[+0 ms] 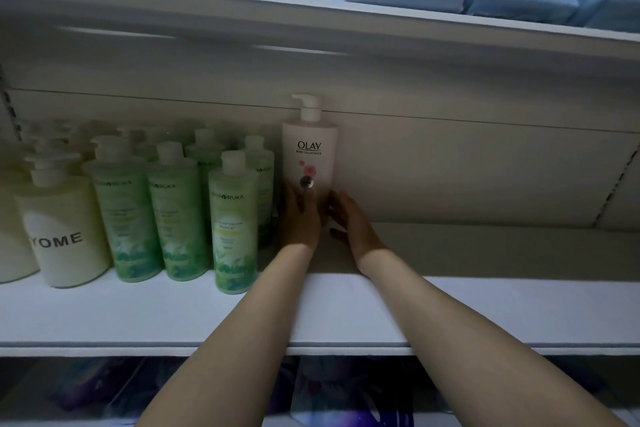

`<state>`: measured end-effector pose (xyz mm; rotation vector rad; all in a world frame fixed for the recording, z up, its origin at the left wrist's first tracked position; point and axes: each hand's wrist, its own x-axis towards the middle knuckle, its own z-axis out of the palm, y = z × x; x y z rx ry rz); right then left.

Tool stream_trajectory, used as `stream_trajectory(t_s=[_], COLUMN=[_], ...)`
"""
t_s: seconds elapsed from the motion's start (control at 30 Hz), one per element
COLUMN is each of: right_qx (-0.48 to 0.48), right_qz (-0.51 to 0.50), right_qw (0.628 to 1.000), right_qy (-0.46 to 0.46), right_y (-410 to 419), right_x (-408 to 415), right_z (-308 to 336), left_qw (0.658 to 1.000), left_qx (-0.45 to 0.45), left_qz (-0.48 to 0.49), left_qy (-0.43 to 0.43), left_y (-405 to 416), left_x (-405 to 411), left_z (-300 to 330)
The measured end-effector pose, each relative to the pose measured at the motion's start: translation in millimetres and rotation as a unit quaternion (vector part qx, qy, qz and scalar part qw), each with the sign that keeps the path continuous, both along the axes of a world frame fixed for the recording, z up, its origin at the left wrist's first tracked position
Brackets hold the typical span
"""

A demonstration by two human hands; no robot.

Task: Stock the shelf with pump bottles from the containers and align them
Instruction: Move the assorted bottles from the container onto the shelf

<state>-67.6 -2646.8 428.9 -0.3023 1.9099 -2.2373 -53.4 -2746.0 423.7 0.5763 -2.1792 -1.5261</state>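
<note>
Hands, left (300,218) and right (349,218), fingers curled round upright Olay pump bottle (309,152) on shelf (485,308).

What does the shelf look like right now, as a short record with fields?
bottle in hand: white Olay pump bottle, upright, at the back of the shelf
left hand: holds its lower left side
right hand: holds its lower right side
left neighbours: green bottles, then a cream bottle
right of it: bare shelf
</note>
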Motion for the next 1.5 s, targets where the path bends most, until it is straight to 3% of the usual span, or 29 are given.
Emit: stream_trajectory(t_s=[0.53, 0.7, 0.87, 1.07, 1.5], right_qx=[0.020, 0.045, 0.050, 0.026, 0.084], right_qz=[-0.002, -0.016, -0.009, 0.026, 0.030], right_qw=[0.999, 0.997, 0.998, 0.999, 0.995], right_qy=[-0.048, -0.058, -0.042, -0.010, -0.049], right_y=[5, 33, 84, 178, 381], right_x=[-7, 5, 32, 85, 164], right_z=[2, 19, 28, 33, 0], left_qw=[0.998, 0.993, 0.960, 0.949, 0.936], left_qx=[0.054, 0.107, 0.273, 0.289, 0.337], left_qz=[0.021, 0.028, 0.026, 0.004, 0.025], left_qy=[0.012, 0.029, 0.055, 0.128, 0.097], left_y=[10, 29, 86, 182, 362], left_x=[8, 25, 71, 133, 216], left_z=[4, 24, 30, 36, -6])
